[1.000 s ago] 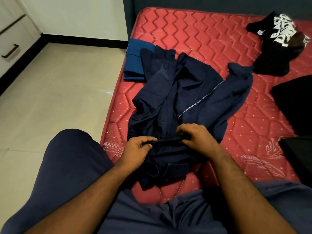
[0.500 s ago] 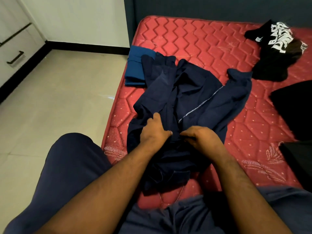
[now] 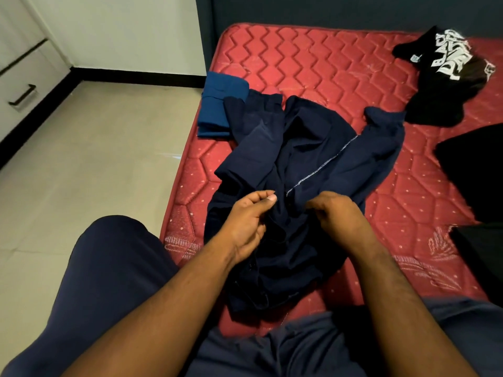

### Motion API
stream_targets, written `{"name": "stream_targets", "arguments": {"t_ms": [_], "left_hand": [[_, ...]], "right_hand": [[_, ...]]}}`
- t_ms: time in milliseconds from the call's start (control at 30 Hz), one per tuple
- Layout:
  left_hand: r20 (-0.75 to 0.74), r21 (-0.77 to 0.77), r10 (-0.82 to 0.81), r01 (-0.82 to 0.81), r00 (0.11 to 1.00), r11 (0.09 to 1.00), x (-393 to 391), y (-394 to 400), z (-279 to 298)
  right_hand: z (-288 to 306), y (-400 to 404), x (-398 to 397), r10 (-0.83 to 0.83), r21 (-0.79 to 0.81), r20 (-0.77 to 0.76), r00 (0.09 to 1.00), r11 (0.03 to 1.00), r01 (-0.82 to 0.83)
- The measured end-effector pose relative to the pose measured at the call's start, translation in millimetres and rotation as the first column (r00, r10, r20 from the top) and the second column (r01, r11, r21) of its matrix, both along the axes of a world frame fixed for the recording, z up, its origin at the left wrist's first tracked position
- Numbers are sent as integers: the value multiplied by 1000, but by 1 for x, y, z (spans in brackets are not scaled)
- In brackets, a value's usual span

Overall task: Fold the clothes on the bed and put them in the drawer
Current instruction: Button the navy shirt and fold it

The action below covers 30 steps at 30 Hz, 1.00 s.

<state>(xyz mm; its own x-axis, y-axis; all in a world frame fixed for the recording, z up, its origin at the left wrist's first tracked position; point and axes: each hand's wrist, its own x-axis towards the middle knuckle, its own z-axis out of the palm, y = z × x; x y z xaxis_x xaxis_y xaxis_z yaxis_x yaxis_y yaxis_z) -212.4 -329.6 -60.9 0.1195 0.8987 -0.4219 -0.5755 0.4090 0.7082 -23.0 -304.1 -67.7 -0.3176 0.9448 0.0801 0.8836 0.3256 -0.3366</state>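
Note:
A crumpled navy shirt (image 3: 307, 159) with a pale stitched seam lies on the red mattress (image 3: 313, 66) near its left edge. My left hand (image 3: 246, 223) is on the shirt's near part, thumb and fingertips pinching a fold of the cloth. A little to the right, my right hand (image 3: 336, 213) has its fingers curled into the same shirt. A folded blue garment (image 3: 217, 110) lies at the mattress edge just beyond the shirt. White drawers with a black handle (image 3: 21, 95) stand at the far left.
A black T-shirt with white print (image 3: 446, 77) lies crumpled at the back right of the bed. More black cloth (image 3: 473, 164) covers the right edge. Beige tiled floor (image 3: 95, 159) runs between the bed and the drawers. My knee in navy trousers (image 3: 109, 268) is at the lower left.
My left hand went from gripping the cloth, to lying flat on it, to turning over and pinching a fold. My right hand stayed on the shirt. The view shifted slightly.

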Motion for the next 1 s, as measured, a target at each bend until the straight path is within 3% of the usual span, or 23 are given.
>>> {"name": "stream_targets", "arguments": {"t_ms": [100, 200, 333, 500, 600, 1000], "left_hand": [[-30, 16, -36, 36, 999, 999, 6, -6, 2], [-78, 64, -32, 37, 996, 997, 2, -9, 2], [-254, 154, 20, 20, 967, 988, -2, -12, 3], [-223, 139, 90, -60, 971, 989, -3, -13, 5], [-328, 183, 148, -91, 933, 979, -2, -14, 7], [-406, 139, 218, -176, 888, 975, 6, -18, 6]], "right_hand": [[13, -5, -6, 153, 296, -242, 958, 952, -77], [21, -12, -15, 285, 416, -382, 879, 902, -112], [15, -14, -22, 321, 392, -427, 845, 908, -147], [7, -11, -27, 327, 339, -452, 830, 924, -179], [0, -11, -29, 337, 317, -367, 867, 921, -224], [0, -16, -36, 289, 416, -402, 869, 903, -108]]}}
